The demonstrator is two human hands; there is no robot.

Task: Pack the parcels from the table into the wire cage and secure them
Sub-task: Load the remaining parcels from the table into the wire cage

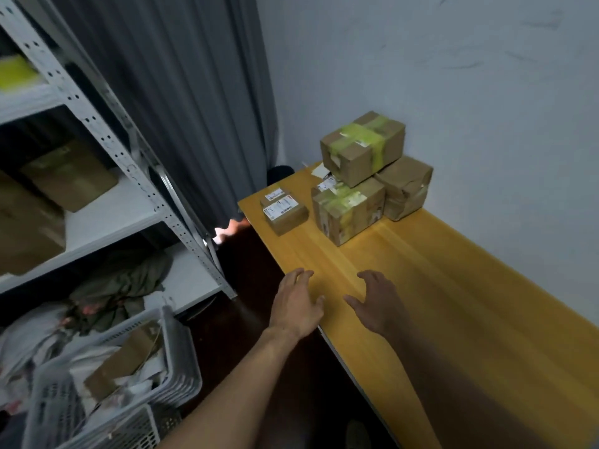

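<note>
My left hand [296,306] and right hand [377,304] hover empty above the yellow table's [453,303] near edge.
Fingers spread loose, gripping nothing; the parcels [349,211] sit stacked at the far end by the white wall [486,76], grey curtain [194,92] beyond, shelving [129,163] left.

Both hands hover empty over the wooden surface [453,303].
Left hand [296,306] and right hand [377,303] spread, fingers relaxed, at lower centre; taped parcels [363,176] stacked upper right of centre.
</note>
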